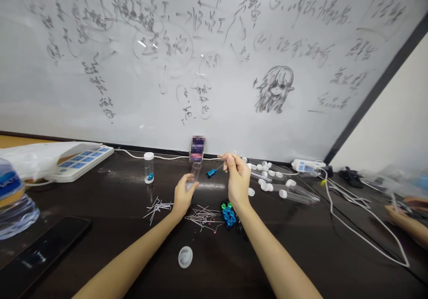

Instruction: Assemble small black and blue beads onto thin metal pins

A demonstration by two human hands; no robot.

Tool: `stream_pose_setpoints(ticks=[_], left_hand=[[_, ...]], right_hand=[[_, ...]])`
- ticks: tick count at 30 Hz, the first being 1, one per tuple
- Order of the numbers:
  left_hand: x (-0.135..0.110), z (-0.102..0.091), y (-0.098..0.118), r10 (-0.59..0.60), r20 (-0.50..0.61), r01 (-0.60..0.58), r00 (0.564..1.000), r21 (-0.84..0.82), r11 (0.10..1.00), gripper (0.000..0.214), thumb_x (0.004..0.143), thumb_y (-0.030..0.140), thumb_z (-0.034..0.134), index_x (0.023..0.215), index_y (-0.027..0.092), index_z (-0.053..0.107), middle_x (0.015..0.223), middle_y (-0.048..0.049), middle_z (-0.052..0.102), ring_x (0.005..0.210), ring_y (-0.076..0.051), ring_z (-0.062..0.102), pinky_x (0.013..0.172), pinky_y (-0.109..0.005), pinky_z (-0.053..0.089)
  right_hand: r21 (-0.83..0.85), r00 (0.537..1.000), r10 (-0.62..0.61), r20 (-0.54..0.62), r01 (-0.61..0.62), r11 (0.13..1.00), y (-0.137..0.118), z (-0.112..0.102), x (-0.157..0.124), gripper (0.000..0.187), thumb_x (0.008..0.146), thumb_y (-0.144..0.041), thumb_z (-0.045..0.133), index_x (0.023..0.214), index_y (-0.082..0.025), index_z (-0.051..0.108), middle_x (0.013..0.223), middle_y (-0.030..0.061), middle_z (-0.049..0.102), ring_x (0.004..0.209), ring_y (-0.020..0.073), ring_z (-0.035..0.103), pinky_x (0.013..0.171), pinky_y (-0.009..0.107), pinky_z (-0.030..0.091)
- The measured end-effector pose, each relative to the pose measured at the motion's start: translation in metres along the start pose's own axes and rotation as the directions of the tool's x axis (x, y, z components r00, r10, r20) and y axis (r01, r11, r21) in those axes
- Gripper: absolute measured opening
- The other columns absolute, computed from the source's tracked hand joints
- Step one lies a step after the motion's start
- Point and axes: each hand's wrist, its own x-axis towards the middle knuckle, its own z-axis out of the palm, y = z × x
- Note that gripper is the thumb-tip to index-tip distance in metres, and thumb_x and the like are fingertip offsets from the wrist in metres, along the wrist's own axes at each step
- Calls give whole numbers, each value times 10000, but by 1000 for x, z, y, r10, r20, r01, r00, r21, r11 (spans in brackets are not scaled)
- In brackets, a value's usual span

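Observation:
My left hand (184, 193) is closed round the base of a clear plastic tube (195, 172) held upright above the dark table (100, 227). Just to its right, my right hand (236, 177) pinches a thin metal pin (219, 167) with a blue bead (211, 173) threaded on its lower end, close to the tube's mouth. Below my hands lie two heaps of loose metal pins (203, 216), the other heap of pins (158, 207) further left, and a cluster of blue and green beads (228, 215).
A capped tube with a blue bead (149, 168) stands left of my hands. Several empty capped tubes (284, 187) lie to the right, a white cap (185, 257) near me. A phone (40, 254), water bottle (13, 201), keypad (80, 158), power strip (307, 165) and another person's hand (406, 216) border the area. A whiteboard (214, 67) rises behind.

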Motion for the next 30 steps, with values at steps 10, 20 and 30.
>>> stream_pose_setpoints(ticks=[10, 20, 30], left_hand=[[-42, -48, 39, 95, 78, -95, 992, -8, 995, 250, 818, 305, 580, 1056, 229, 569, 907, -21, 567, 867, -209, 570, 793, -335, 431], [-40, -50, 43, 85, 6, -85, 996, -58, 995, 227, 840, 286, 547, 1058, 221, 560, 959, -33, 562, 908, -210, 555, 825, -343, 420], [-41, -50, 42, 96, -17, -97, 995, -54, 994, 216, 860, 281, 524, 1070, 231, 536, 1012, -40, 554, 975, -222, 537, 876, -370, 404]], right_hand=[[9, 999, -8, 51, 7, 1000, -8, 10, -13, 260, 923, -327, 425, 831, -169, 610, 816, 43, 583, 617, 136, 455, 618, 259, 397], [-22, 957, 66, 284, -62, 998, 12, 22, -27, 285, 908, -306, 451, 791, -162, 667, 657, 9, 575, 595, 138, 492, 583, 241, 390], [-122, 933, 87, 348, -47, 991, 23, 24, -32, 254, 910, -292, 467, 837, -180, 682, 848, 38, 710, 839, 195, 619, 832, 306, 416]])
